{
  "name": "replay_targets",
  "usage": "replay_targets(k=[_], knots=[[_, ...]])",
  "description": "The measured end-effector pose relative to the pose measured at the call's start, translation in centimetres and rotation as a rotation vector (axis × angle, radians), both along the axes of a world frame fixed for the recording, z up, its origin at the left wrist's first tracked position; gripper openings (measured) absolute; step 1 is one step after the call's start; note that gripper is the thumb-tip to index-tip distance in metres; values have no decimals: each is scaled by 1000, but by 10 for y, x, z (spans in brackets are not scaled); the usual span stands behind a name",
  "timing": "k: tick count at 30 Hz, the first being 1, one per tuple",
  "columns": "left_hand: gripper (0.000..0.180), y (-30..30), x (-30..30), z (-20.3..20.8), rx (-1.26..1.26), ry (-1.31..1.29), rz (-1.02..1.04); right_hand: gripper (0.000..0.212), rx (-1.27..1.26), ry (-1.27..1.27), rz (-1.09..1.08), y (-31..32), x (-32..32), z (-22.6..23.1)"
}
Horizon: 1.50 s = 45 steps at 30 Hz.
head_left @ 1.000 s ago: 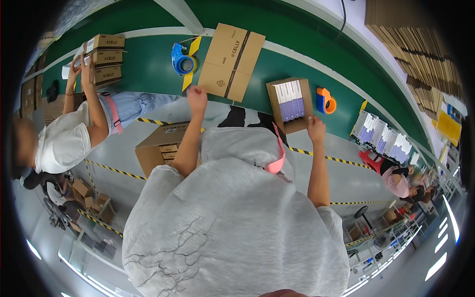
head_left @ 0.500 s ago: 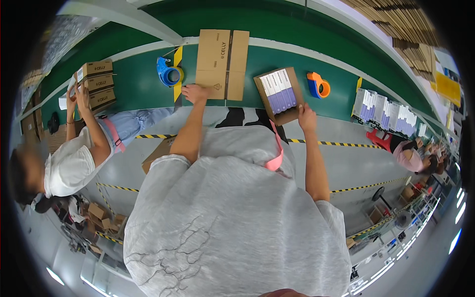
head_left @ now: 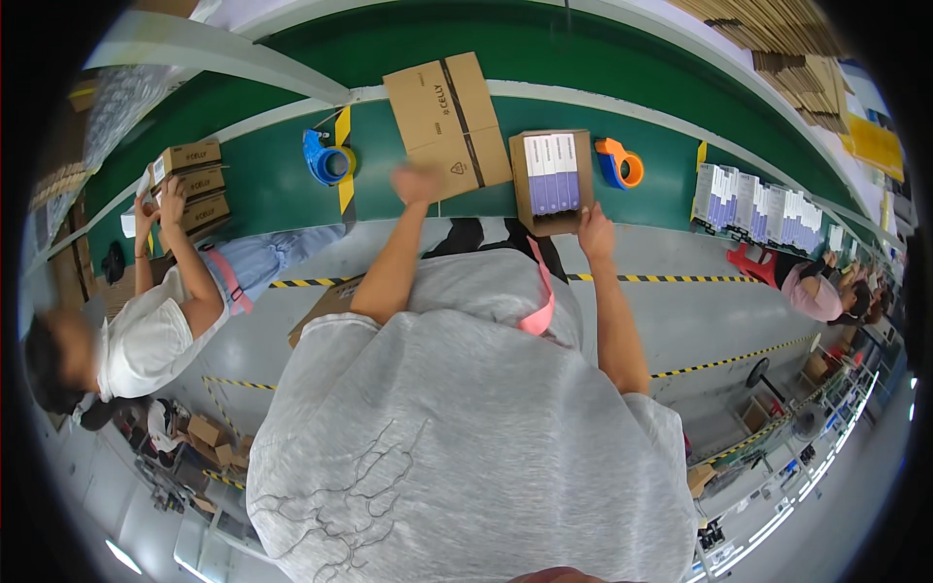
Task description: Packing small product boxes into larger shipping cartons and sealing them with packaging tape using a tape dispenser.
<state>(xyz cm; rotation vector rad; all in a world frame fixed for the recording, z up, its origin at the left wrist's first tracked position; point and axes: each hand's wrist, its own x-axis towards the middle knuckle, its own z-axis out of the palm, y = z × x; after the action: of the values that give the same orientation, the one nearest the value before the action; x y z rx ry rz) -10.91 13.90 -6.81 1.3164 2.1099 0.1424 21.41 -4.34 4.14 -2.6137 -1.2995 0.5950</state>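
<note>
A flat folded cardboard carton point(head_left: 428, 107) lies tilted on the green bench. My left hand point(head_left: 416, 183), smeared by motion, is at its near left corner; I cannot tell how the fingers stand. To the right stands an open cardboard box point(head_left: 552, 225). Several slim white-and-purple boxes point(head_left: 554, 185) fill most of it in an upright row. My right hand point(head_left: 596, 235) grips the near right corner of the open box, fingers wrapped on its wall.
A blue tape dispenser point(head_left: 328, 160) lies left of the flat carton, an orange-and-blue one point(head_left: 619, 163) right of the open box. More white-and-purple boxes point(head_left: 748, 206) stand farther right. At left a co-worker point(head_left: 155, 321) handles closed cartons point(head_left: 199, 182).
The flat carton has turned anticlockwise and its near end has shifted right. My left hand has moved right with it. The open box has straightened under my right hand.
</note>
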Motion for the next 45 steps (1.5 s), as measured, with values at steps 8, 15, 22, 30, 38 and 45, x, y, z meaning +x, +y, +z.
replay_targets(k=[8,15,22,30,38,45], knots=[[27,-16,3,116,197,-630,-149,41,-56,63,-22,-2,3,-13],[27,-103,-51,313,405,-716,-86,47,-15,258,295,53,-10,-19],[31,-111,34,245,124,-904,-78,69,359,1284,176,84,18,66],[47,-129,177,89,-180,-778,-255,69,572,1149,-122,83,126,80],[64,-172,247,155,-21,-744,-512,82,391,519,183,107,83,38],[80,-175,220,151,-25,-940,-376,71,411,638,289,117,65,54]])
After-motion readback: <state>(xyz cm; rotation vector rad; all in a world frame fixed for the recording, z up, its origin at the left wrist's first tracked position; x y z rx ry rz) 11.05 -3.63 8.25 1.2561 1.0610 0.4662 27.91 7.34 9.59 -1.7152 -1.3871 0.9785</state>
